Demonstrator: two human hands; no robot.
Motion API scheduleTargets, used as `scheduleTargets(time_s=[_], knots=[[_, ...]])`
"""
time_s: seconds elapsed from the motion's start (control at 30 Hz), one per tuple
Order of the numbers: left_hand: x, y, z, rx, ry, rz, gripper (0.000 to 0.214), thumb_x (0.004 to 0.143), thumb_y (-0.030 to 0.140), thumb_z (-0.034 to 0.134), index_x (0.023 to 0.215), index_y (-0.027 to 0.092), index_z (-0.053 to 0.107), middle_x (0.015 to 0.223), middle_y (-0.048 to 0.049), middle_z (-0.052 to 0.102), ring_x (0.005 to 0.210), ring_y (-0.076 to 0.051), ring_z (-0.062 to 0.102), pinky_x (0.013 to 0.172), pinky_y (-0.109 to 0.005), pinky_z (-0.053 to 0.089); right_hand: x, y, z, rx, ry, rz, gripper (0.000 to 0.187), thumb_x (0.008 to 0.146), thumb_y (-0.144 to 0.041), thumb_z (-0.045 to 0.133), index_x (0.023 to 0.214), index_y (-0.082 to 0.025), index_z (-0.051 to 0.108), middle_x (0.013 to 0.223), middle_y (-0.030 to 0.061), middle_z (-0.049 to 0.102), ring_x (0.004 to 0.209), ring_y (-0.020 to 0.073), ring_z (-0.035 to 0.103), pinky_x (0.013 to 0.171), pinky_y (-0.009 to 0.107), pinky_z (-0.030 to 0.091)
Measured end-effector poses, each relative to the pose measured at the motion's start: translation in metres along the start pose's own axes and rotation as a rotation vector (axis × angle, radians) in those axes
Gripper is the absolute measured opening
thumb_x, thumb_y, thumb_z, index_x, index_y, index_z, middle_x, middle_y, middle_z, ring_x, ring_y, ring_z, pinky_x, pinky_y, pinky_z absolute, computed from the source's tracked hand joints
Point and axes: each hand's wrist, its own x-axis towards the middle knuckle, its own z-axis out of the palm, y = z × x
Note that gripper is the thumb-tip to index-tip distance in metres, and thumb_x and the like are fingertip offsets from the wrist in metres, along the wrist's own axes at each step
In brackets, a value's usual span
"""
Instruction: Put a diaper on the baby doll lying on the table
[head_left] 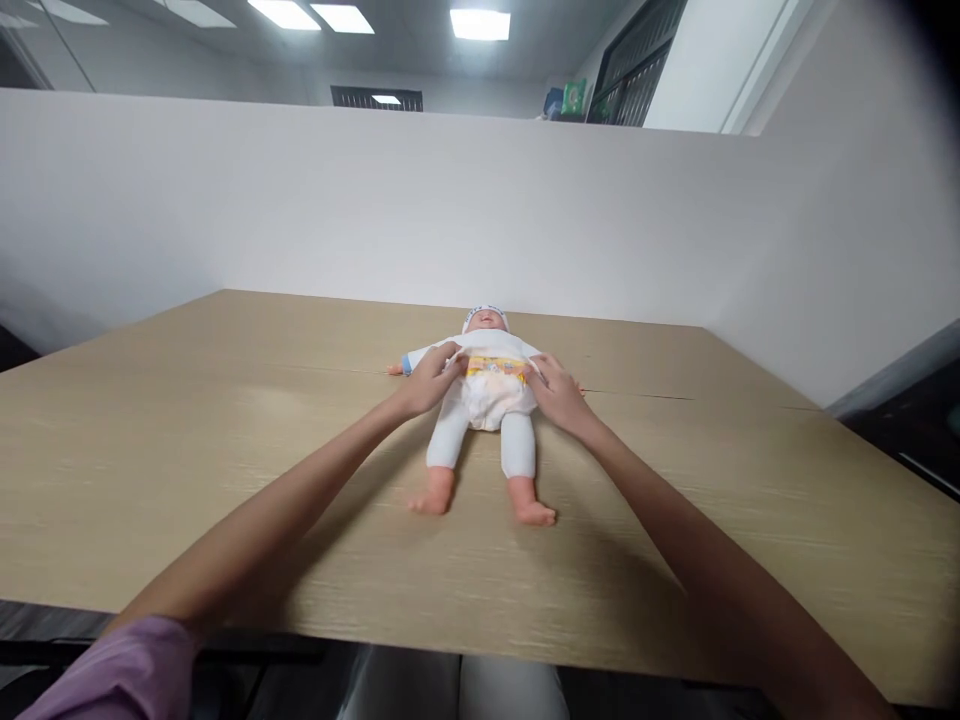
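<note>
A baby doll (pixel 487 400) lies on its back on the wooden table (pixel 225 450), head away from me, bare feet towards me. It wears a white top, white leggings and a white diaper (pixel 493 392) with a yellow printed waistband. My left hand (pixel 431 378) rests at the doll's waist on the left side, its fingers curled and pinching the diaper's edge. On the right side of the waist my right hand (pixel 556 392) presses against the diaper, its fingers bent onto the edge there.
A white partition wall (pixel 375 200) runs behind the table and along its right side. The table's front edge is close to my body, with my light trousers (pixel 457 690) below it. Ceiling lights glow above.
</note>
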Motion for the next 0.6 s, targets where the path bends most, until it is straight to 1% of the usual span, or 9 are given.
scheduleTargets(time_s=[0.1, 0.13, 0.2, 0.27, 0.33, 0.4, 0.5, 0.53, 0.6], knots=[[0.031, -0.022, 0.013, -0.265, 0.082, -0.217, 0.039, 0.092, 0.058, 0.062, 0.088, 0.019, 0.056, 0.090, -0.0043, 0.064, 0.094, -0.024, 0.058, 0.089, -0.036, 0.044, 0.032, 0.019, 0.015, 0.101, -0.035, 0.124, 0.041, 0.098, -0.057, 0.048, 0.095, -0.021, 0.067, 0.107, 0.0080, 0.072, 0.107, 0.0275, 0.063, 0.106, 0.045, 0.047], [0.038, -0.029, 0.017, -0.318, 0.086, -0.260, 0.043, 0.089, 0.062, 0.063, 0.088, 0.019, 0.057, 0.088, -0.0047, 0.065, 0.092, -0.024, 0.059, 0.087, -0.035, 0.044, 0.039, 0.025, 0.020, 0.122, -0.049, 0.147, 0.044, 0.098, -0.059, 0.047, 0.097, -0.020, 0.068, 0.105, 0.0076, 0.074, 0.105, 0.0270, 0.065, 0.103, 0.044, 0.049], [0.045, -0.039, 0.023, -0.377, 0.062, -0.300, 0.053, 0.084, 0.070, 0.063, 0.089, 0.017, 0.060, 0.087, -0.0067, 0.068, 0.091, -0.025, 0.061, 0.084, -0.036, 0.046, 0.046, 0.034, 0.027, 0.176, -0.079, 0.190, 0.049, 0.097, -0.062, 0.046, 0.099, -0.019, 0.069, 0.102, 0.0071, 0.076, 0.102, 0.0256, 0.067, 0.098, 0.041, 0.052], [0.042, -0.045, 0.023, -0.431, 0.023, -0.328, 0.061, 0.077, 0.076, 0.066, 0.088, 0.016, 0.063, 0.088, -0.0082, 0.070, 0.090, -0.026, 0.064, 0.082, -0.035, 0.048, 0.044, 0.038, 0.030, 0.226, -0.109, 0.220, 0.052, 0.094, -0.065, 0.049, 0.100, -0.018, 0.070, 0.101, 0.0067, 0.077, 0.103, 0.0249, 0.068, 0.094, 0.037, 0.054], [0.031, -0.045, 0.019, -0.472, -0.018, -0.358, 0.064, 0.072, 0.077, 0.071, 0.088, 0.016, 0.066, 0.089, -0.0089, 0.073, 0.090, -0.027, 0.066, 0.080, -0.035, 0.048, 0.033, 0.037, 0.028, 0.263, -0.133, 0.238, 0.052, 0.092, -0.067, 0.054, 0.101, -0.019, 0.072, 0.101, 0.0060, 0.078, 0.104, 0.0252, 0.069, 0.093, 0.035, 0.055], [0.016, -0.043, 0.014, -0.508, -0.057, -0.402, 0.063, 0.071, 0.075, 0.076, 0.087, 0.015, 0.069, 0.088, -0.0092, 0.074, 0.089, -0.027, 0.066, 0.078, -0.034, 0.048, 0.018, 0.033, 0.021, 0.288, -0.170, 0.248, 0.052, 0.091, -0.068, 0.059, 0.100, -0.020, 0.074, 0.100, 0.0053, 0.079, 0.105, 0.0264, 0.069, 0.093, 0.035, 0.055], [-0.001, -0.040, 0.006, -0.553, -0.139, -0.465, 0.060, 0.073, 0.072, 0.079, 0.087, 0.014, 0.072, 0.088, -0.0100, 0.076, 0.087, -0.026, 0.067, 0.078, -0.034, 0.048, 0.001, 0.028, 0.008, 0.275, -0.228, 0.256, 0.052, 0.088, -0.070, 0.064, 0.102, -0.022, 0.076, 0.099, 0.0046, 0.079, 0.101, 0.0277, 0.070, 0.090, 0.036, 0.055], [-0.004, -0.040, 0.004, -0.554, -0.154, -0.475, 0.060, 0.073, 0.072, 0.079, 0.088, 0.014, 0.073, 0.089, -0.0101, 0.076, 0.086, -0.025, 0.067, 0.078, -0.034, 0.049, -0.003, 0.027, 0.003, 0.242, -0.218, 0.260, 0.051, 0.087, -0.070, 0.066, 0.102, -0.022, 0.076, 0.098, 0.0044, 0.079, 0.098, 0.0277, 0.070, 0.088, 0.036, 0.055], [-0.005, -0.040, -0.002, -0.521, -0.123, -0.470, 0.059, 0.072, 0.070, 0.080, 0.094, 0.015, 0.075, 0.093, -0.0093, 0.076, 0.086, -0.023, 0.066, 0.078, -0.033, 0.049, -0.011, 0.027, -0.005, 0.123, -0.126, 0.263, 0.047, 0.086, -0.067, 0.069, 0.103, -0.024, 0.075, 0.096, 0.0041, 0.079, 0.093, 0.0265, 0.070, 0.083, 0.036, 0.055]])
